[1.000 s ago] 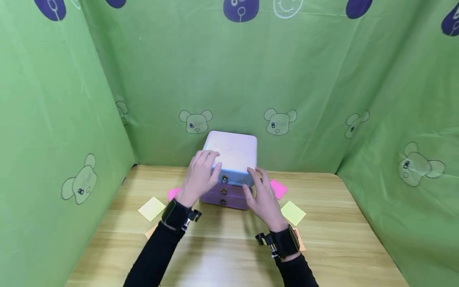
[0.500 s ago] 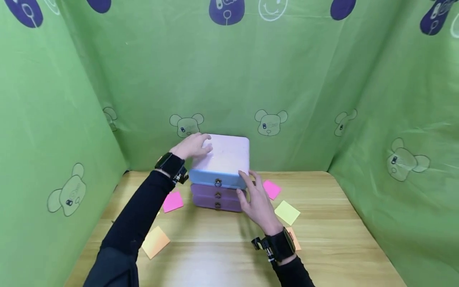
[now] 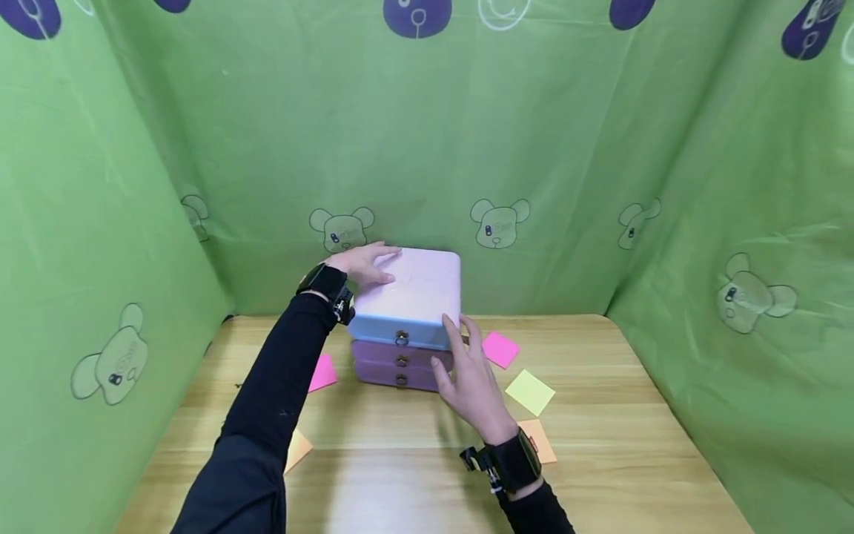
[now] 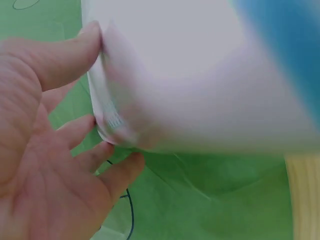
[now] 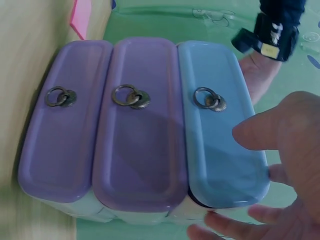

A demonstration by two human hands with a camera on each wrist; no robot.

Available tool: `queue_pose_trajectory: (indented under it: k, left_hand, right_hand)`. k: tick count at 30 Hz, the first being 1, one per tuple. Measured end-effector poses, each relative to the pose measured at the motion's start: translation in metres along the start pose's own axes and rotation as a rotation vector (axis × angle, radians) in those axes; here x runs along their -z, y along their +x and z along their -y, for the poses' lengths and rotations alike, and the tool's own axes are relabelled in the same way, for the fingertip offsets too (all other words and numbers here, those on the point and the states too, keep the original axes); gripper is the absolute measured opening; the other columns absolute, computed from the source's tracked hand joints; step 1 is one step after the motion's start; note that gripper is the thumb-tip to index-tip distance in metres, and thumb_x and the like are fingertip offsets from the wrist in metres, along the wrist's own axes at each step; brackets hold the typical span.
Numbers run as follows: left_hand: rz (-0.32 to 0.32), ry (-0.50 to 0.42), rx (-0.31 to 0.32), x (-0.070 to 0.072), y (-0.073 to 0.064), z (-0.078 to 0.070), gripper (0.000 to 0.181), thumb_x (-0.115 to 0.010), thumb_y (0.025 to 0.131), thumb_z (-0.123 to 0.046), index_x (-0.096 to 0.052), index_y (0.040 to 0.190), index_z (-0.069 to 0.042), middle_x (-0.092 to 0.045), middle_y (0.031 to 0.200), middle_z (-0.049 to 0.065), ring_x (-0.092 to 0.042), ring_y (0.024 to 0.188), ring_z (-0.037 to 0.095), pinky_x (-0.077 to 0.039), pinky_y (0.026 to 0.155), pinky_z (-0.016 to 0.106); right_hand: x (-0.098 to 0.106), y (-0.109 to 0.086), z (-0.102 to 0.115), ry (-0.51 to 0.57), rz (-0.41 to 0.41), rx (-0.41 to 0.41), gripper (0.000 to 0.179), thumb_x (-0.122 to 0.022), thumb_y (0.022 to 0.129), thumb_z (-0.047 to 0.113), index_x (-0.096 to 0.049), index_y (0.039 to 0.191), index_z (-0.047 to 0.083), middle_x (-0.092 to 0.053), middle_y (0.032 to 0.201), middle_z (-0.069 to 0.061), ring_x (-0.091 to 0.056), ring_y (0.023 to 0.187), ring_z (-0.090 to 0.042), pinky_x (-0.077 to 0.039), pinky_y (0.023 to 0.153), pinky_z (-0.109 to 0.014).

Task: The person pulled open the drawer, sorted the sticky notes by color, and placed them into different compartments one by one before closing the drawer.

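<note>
A small chest of drawers stands near the back cloth, with two purple drawers (image 3: 402, 363) below a blue drawer (image 3: 373, 328) under a pale pink top (image 3: 420, 293). Each drawer front carries a ring pull. My left hand (image 3: 360, 263) lies at the top's back left; in the left wrist view its thumb (image 4: 75, 55) meets the edge, fingers spread beside the corner. My right hand (image 3: 470, 386) is at the front right corner. Its thumb (image 5: 260, 131) is over the blue front, its other fingers spread along the side. Whether the thumb touches is unclear.
Sticky notes lie on the wooden table (image 3: 394, 475): pink (image 3: 323, 373) and orange (image 3: 298, 449) at left, pink (image 3: 500, 349), yellow (image 3: 530, 392) and orange (image 3: 537, 440) at right. Green cloth (image 3: 414, 133) encloses the back and sides.
My left hand has moved from the front left of the chest to its back left corner. The right hand stays at the front right corner. The head view has shifted slightly.
</note>
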State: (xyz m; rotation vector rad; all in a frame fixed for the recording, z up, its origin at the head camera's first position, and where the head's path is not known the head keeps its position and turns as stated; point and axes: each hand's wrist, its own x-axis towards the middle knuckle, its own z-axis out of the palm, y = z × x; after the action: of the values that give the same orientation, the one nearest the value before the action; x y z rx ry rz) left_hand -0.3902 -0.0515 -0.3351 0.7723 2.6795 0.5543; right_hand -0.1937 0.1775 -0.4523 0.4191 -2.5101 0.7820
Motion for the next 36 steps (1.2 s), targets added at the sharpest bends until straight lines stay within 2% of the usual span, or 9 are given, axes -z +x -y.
queue_pose_trajectory:
  k: [2, 5, 6, 9, 12, 18, 25, 31, 36]
  left_hand:
    - [0.026, -0.019, 0.026, 0.001, 0.001, -0.001, 0.069, -0.061, 0.099, -0.031, -0.032, 0.16, -0.02, -0.005, 0.172, 0.02, -0.011, 0.158, 0.043, -0.012, 0.129, 0.058]
    - [0.033, -0.038, 0.053, 0.002, 0.003, -0.003, 0.066, -0.063, 0.098, -0.03, -0.037, 0.158, -0.021, -0.007, 0.172, 0.018, -0.011, 0.158, 0.042, -0.013, 0.13, 0.057]
    - [0.032, -0.043, 0.057, 0.003, 0.004, -0.004, 0.066, -0.063, 0.098, -0.03, -0.037, 0.158, -0.021, -0.007, 0.172, 0.018, -0.011, 0.159, 0.041, -0.013, 0.13, 0.057]
    - [0.02, -0.062, 0.063, 0.002, 0.004, -0.003, 0.065, -0.065, 0.098, -0.03, -0.04, 0.157, -0.021, -0.009, 0.172, 0.016, -0.011, 0.159, 0.04, -0.012, 0.13, 0.057]
    - [0.008, -0.092, 0.063, 0.001, 0.004, -0.002, 0.064, -0.066, 0.098, -0.03, -0.041, 0.156, -0.021, -0.008, 0.173, 0.014, -0.008, 0.16, 0.038, -0.009, 0.13, 0.058]
    - [0.013, -0.147, 0.063, -0.003, 0.004, -0.003, 0.063, -0.066, 0.098, -0.029, -0.042, 0.155, -0.02, -0.006, 0.173, 0.013, -0.005, 0.16, 0.037, -0.008, 0.13, 0.057]
    - [0.017, -0.154, 0.086, -0.004, 0.004, -0.004, 0.063, -0.066, 0.098, -0.031, -0.042, 0.156, -0.023, -0.005, 0.174, 0.009, -0.004, 0.16, 0.036, -0.007, 0.13, 0.058]
    - [0.015, -0.162, 0.081, -0.005, 0.007, -0.002, 0.064, -0.066, 0.098, -0.03, -0.041, 0.156, -0.023, -0.004, 0.174, 0.009, -0.003, 0.161, 0.036, -0.006, 0.13, 0.058]
    - [0.012, -0.18, 0.084, -0.008, 0.006, 0.0, 0.064, -0.067, 0.097, -0.029, -0.042, 0.156, -0.023, -0.004, 0.174, 0.008, -0.003, 0.161, 0.034, -0.006, 0.131, 0.056]
  right_hand:
    - [-0.004, -0.003, 0.003, -0.021, -0.052, 0.02, 0.077, -0.071, 0.092, 0.017, -0.033, 0.159, 0.013, -0.029, 0.159, -0.029, -0.062, 0.109, -0.037, -0.061, 0.088, -0.048]
    - [-0.011, -0.009, 0.007, -0.04, -0.153, 0.047, 0.069, -0.072, 0.089, 0.015, -0.043, 0.152, 0.008, -0.036, 0.15, -0.03, -0.053, 0.121, -0.043, -0.059, 0.09, -0.05]
    - [-0.013, -0.011, 0.008, -0.042, -0.185, 0.058, 0.065, -0.072, 0.089, 0.014, -0.047, 0.148, 0.006, -0.04, 0.145, -0.03, -0.052, 0.122, -0.043, -0.059, 0.09, -0.05]
    - [-0.022, -0.015, 0.013, -0.021, -0.233, 0.089, 0.053, -0.071, 0.088, 0.011, -0.055, 0.137, 0.003, -0.05, 0.127, -0.024, -0.055, 0.108, -0.035, -0.059, 0.083, -0.042]
    - [-0.031, -0.017, 0.016, -0.014, -0.207, 0.119, 0.047, -0.071, 0.087, 0.011, -0.059, 0.133, 0.004, -0.055, 0.118, -0.018, -0.058, 0.099, -0.026, -0.059, 0.078, -0.035]
    - [-0.048, -0.017, 0.018, -0.057, -0.11, 0.158, 0.052, -0.072, 0.086, 0.011, -0.06, 0.137, 0.007, -0.059, 0.115, -0.014, -0.059, 0.09, -0.02, -0.056, 0.07, -0.027]
    - [-0.055, -0.013, 0.018, -0.139, -0.07, 0.131, 0.058, -0.073, 0.086, 0.012, -0.057, 0.142, 0.009, -0.059, 0.115, -0.016, -0.058, 0.08, -0.019, -0.054, 0.07, -0.03]
    - [-0.059, -0.007, 0.021, -0.186, -0.075, 0.126, 0.051, -0.072, 0.087, 0.013, -0.059, 0.137, 0.01, -0.061, 0.1, -0.011, -0.054, 0.074, -0.019, -0.047, 0.062, -0.028]
    - [-0.063, -0.004, 0.026, -0.182, -0.083, 0.098, 0.041, -0.071, 0.088, 0.013, -0.058, 0.128, 0.01, -0.067, 0.097, -0.01, -0.062, 0.079, -0.023, -0.054, 0.064, -0.033]
